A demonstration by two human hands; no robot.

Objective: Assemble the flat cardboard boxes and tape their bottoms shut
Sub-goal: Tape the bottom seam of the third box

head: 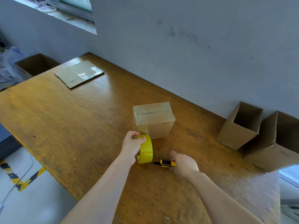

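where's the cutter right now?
Head view, lower centre: the cutter is in the right hand, its tip by the tape roll that the left hand holds, on the near side of the box.

A worn orange-brown wooden tabletop [64,118] meets a plain, scuffed grey wall [194,54]. A window [72,7] sits high on the left. The pale floor [32,202] bears yellow-and-black hazard stripes [24,181].
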